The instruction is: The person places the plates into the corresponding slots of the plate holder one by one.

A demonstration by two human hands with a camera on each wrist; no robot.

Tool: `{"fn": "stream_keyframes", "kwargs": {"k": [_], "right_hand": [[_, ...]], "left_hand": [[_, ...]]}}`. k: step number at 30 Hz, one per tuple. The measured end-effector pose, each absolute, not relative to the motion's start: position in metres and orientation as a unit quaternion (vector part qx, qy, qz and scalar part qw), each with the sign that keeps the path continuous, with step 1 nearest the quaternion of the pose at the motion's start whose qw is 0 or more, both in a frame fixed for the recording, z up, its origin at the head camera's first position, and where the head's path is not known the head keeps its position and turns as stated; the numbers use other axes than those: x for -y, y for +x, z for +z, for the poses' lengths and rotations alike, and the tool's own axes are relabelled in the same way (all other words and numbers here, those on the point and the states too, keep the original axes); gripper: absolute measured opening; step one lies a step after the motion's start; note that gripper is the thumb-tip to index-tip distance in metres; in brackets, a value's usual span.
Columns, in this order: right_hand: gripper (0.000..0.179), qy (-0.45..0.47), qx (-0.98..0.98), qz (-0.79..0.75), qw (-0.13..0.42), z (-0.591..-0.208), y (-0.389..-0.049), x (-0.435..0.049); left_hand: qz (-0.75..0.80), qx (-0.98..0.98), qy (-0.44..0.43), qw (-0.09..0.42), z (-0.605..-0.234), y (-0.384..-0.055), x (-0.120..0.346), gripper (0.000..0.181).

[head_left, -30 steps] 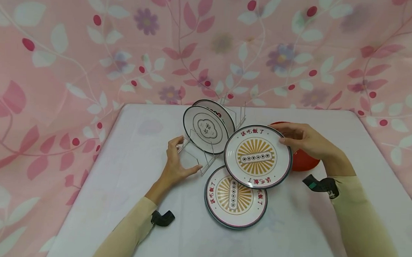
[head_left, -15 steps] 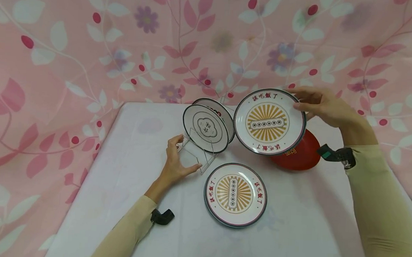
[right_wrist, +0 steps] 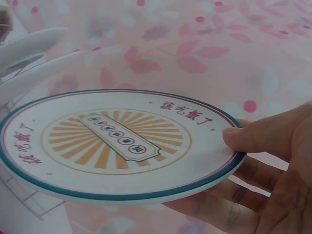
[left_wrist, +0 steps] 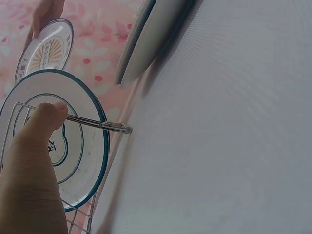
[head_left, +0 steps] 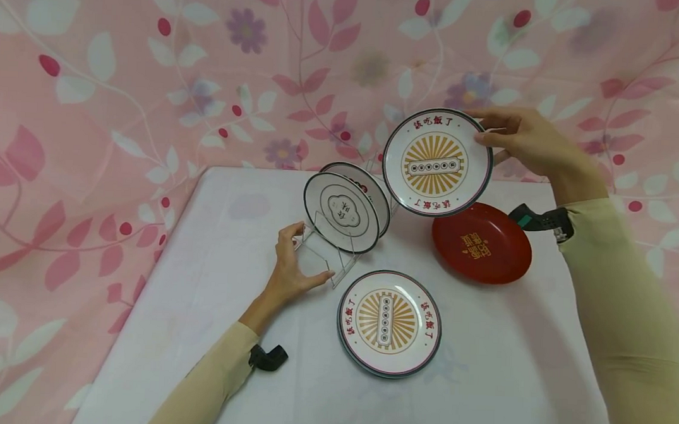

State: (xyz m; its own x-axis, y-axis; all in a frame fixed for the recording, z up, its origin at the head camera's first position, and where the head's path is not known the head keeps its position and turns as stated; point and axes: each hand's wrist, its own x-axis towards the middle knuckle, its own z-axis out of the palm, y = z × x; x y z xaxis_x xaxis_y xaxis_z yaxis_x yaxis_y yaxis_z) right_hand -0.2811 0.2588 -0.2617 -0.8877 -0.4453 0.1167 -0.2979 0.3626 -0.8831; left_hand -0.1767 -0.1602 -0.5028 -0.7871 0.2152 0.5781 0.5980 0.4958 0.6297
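My left hand (head_left: pixel 288 267) holds the near end of a thin metal wire plate rack (head_left: pixel 346 272), the thumb lying over a rod in the left wrist view. Two white, dark-rimmed plates stand tilted in the rack: a front plate (head_left: pixel 339 212) and a rear plate (head_left: pixel 384 201) partly hidden behind it. Up to the right, my right hand (head_left: pixel 538 148) pinches the rim of a white plate (head_left: pixel 438 162) with a gold sunburst and red characters. It is raised off the table, thumb on its face and fingers beneath, as the right wrist view shows.
A small stack of matching sunburst plates (head_left: pixel 388 321) lies in front of the rack. Behind and right of it, a red plate (head_left: pixel 480 243) with gold characters lies on the white-covered table (head_left: pixel 230 245). A pink floral cloth (head_left: pixel 151 90) hangs at the back.
My right hand has lifted the sunburst plate up and away from above the stack, toward the back, uncovering the stack and the red plate. My left hand stays on the rack.
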Motion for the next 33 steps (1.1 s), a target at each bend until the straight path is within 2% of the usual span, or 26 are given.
{"fn": "stream_keyframes", "kwargs": {"k": [13,23,33], "right_hand": [[0.047,-0.206,-0.829,-0.511,0.094,-0.283,-0.297,-0.210],[0.048,-0.188,-0.844,-0.495,0.092,-0.298,-0.298,-0.194],[0.048,-0.220,-0.834,-0.496,0.099,-0.303,-0.295,-0.182]], "left_hand": [[-0.444,0.832,-0.248,0.221,-0.505,-0.175,0.157,0.112],[-0.444,0.836,-0.244,0.212,-0.504,-0.175,0.155,0.113],[-0.440,0.836,-0.246,0.216,-0.505,-0.177,0.156,0.112]]}}
